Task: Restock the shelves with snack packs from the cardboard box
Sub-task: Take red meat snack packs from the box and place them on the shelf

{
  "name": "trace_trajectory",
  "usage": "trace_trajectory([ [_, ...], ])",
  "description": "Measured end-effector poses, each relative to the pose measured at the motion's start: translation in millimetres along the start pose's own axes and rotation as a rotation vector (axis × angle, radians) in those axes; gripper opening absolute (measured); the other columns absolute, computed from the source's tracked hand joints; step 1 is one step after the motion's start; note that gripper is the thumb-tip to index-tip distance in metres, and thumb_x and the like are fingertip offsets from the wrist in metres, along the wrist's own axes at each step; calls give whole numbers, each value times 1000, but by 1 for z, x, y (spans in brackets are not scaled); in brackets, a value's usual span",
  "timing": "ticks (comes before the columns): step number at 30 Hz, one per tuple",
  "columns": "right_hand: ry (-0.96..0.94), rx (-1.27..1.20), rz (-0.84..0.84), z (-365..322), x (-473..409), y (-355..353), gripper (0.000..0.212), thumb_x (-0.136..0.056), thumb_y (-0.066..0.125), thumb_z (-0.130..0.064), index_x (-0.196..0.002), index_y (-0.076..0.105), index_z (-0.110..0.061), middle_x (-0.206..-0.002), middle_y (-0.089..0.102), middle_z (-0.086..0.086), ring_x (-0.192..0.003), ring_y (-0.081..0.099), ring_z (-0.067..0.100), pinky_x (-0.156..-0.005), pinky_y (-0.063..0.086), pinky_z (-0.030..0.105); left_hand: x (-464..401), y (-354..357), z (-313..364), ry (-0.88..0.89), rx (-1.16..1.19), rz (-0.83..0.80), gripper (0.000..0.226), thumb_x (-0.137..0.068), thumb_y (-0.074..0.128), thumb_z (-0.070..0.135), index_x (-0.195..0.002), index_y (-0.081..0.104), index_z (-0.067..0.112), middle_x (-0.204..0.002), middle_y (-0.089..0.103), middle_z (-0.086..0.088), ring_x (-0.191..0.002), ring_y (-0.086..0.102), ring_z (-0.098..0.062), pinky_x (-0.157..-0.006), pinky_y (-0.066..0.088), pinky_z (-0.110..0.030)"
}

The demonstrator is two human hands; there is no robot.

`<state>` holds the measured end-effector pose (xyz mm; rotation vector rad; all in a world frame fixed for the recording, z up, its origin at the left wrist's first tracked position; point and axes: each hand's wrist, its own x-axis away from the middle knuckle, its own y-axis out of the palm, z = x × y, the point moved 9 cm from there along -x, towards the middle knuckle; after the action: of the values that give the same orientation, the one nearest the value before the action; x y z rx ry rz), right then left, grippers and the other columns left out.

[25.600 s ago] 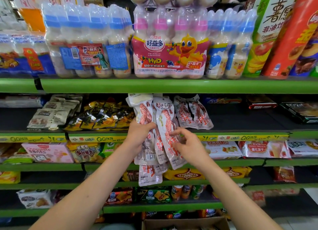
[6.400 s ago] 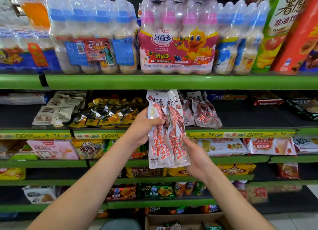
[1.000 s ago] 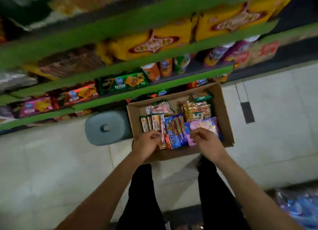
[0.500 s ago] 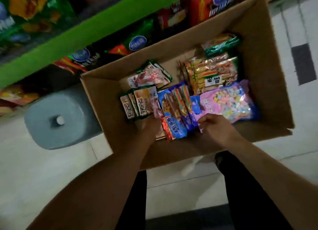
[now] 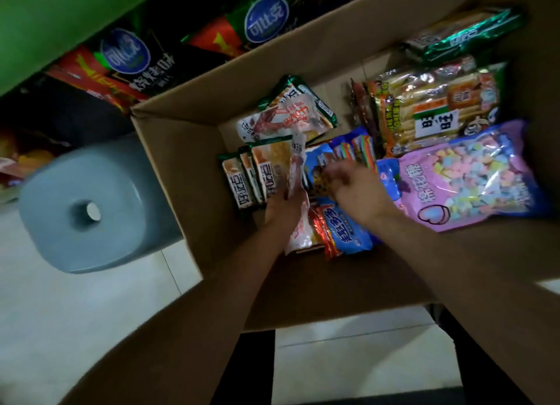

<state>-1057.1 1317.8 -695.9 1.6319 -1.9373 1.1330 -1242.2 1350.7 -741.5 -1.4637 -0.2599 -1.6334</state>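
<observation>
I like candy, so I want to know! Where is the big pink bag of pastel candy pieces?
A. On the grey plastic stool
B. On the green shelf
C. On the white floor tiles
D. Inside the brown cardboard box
D: the big pink bag of pastel candy pieces lies inside the brown cardboard box, beside the person's right hand.

An open cardboard box (image 5: 181, 150) sits on the floor, snack packs lying flat inside: a pink candy bag (image 5: 472, 177) by its right wall, blue packs (image 5: 348, 232) mid-box, green-edged packs (image 5: 242, 180) leftward.
</observation>
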Motion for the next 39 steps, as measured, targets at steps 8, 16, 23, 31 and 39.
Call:
trace_trajectory([
  [8, 20, 186, 280, -74, -117, -3, 28, -98, 55, -29, -121, 62, -13, -126, 61, 13, -120, 57, 31, -93, 47, 34, -7, -49, -13, -57, 318, -76, 15, -91, 66, 10, -100, 69, 22, -93, 74, -8, -91, 71, -33, -87, 58, -46],
  [16, 288, -1012, 116, -33, 16, 4, 22, -93, 53, 7, -85, 46, -12, -94, 65, 21, -91, 66, 34, -83, 54, 46, 61, -39, 14, -277, 774, -399, 17, -83, 63, 12, -88, 79, 9, -87, 78, -10, -78, 76, -27, -72, 61, -38],
  [23, 207, -803, 84, -34, 171, -83, 59, -69, 57, 28, -100, 55, -22, -85, 62, 11, -78, 63, 23, -59, 52, 34, 185, -22, 101, -175, 662, -573, 31, -88, 58, 2, -115, 72, 4, -125, 68, -21, -102, 63, -23, -100, 45, -26],
  [31, -41, -622, 112, -141, 305, -221, 94, -44, 73, -10, -131, 53, -38, -104, 78, 1, -94, 75, 22, -77, 61, 45, 390, -47, 236, 170, 261, -712, 54, -80, 69, 5, -132, 59, 2, -122, 70, -21, -108, 69, -37, -101, 49, -57],
  [39, -200, -513, 180, -275, 418, -309, 63, -44, 70, -7, -93, 65, -46, -93, 78, -7, -85, 75, 16, -57, 58, 29, 545, -125, 325, 450, 286, -598, 46, -83, 65, -13, -129, 57, -7, -120, 68, -30, -110, 65, -45, -96, 53, -59],
])
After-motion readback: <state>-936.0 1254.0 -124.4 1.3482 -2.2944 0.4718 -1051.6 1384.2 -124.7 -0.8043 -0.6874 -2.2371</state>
